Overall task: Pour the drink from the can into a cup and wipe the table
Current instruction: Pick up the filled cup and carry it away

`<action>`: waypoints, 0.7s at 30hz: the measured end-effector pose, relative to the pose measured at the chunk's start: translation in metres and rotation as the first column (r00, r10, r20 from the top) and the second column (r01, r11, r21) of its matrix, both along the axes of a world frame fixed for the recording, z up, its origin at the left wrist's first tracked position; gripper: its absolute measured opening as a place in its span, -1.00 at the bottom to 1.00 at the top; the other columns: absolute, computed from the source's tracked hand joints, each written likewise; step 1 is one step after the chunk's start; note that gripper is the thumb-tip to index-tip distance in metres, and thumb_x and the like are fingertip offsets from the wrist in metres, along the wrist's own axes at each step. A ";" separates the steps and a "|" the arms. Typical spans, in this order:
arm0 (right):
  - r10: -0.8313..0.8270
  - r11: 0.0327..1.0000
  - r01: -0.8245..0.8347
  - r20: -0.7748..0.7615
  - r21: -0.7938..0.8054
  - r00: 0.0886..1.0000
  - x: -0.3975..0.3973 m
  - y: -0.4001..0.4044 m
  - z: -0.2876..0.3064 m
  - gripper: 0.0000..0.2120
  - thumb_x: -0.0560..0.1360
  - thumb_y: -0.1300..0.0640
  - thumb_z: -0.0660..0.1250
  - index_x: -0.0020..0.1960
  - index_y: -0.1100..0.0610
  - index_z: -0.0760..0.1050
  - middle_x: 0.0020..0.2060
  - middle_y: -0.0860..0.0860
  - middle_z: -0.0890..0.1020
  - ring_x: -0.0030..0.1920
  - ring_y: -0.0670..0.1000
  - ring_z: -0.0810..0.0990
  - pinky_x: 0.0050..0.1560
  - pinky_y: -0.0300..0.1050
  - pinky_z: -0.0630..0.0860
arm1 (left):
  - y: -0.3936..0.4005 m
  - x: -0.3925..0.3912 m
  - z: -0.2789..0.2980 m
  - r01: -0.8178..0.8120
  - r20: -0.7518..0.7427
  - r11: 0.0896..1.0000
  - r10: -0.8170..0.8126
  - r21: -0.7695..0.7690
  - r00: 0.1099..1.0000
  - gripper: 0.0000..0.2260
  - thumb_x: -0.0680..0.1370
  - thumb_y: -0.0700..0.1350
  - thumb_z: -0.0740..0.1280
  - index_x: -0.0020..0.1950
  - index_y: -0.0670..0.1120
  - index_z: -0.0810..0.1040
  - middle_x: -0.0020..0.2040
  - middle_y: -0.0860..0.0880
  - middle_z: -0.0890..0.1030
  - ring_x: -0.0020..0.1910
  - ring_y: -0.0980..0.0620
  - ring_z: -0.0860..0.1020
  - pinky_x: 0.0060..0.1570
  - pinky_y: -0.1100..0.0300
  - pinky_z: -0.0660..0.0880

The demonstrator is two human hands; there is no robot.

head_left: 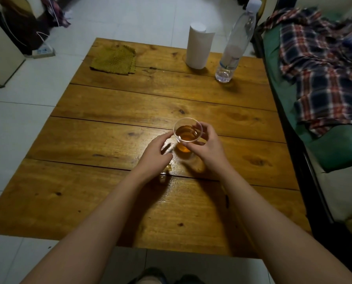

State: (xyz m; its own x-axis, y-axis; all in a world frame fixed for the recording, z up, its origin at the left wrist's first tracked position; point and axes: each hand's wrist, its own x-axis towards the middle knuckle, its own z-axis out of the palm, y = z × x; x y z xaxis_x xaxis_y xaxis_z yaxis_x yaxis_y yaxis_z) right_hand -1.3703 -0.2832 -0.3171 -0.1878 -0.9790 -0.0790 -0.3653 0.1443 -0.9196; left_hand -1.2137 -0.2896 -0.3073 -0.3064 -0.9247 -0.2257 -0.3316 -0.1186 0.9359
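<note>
Both forearms reached in over the near edge of the desk [109,201]. Right hand [208,147] gripped the clear cup [188,133], fingers curled around its rim and side; cup stood mid-desk, holding amber drink. Left hand [156,153] just beside it, fingers loosely spread, tips about touching the rim. Wet patch [169,171] near the left wrist. Yellow cloth [113,60] at far left corner; paper towel roll [198,46] and water bottle [234,48] by far edge.

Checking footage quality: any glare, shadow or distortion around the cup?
Head view: dim light; glare on the wet table near the cup; right hand and left hand cast soft shadows; wide-angle lens bends the edges; the bottle is slightly blurred.
</note>
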 end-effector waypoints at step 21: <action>0.084 0.993 -0.075 0.103 -0.087 0.991 0.018 0.054 0.211 -0.45 0.30 0.14 0.52 0.19 0.00 0.33 0.13 -0.07 0.50 0.15 -0.12 0.48 -0.11 -0.46 0.47 | 0.050 0.023 0.181 -0.146 -0.172 0.957 0.192 0.250 0.966 -0.60 0.51 -0.37 0.16 0.30 -0.10 0.43 0.11 -0.07 0.60 0.11 -0.01 0.55 0.14 0.08 0.43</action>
State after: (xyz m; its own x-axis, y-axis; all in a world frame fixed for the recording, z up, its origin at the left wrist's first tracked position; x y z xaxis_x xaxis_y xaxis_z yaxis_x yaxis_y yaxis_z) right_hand -1.3526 -0.2293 -0.1063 -0.1037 -0.9945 -0.0128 -0.2726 0.0408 -0.9613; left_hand -1.1909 -0.2395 -0.1261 -0.2095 -0.8950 -0.3939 -0.1042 -0.3801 0.9191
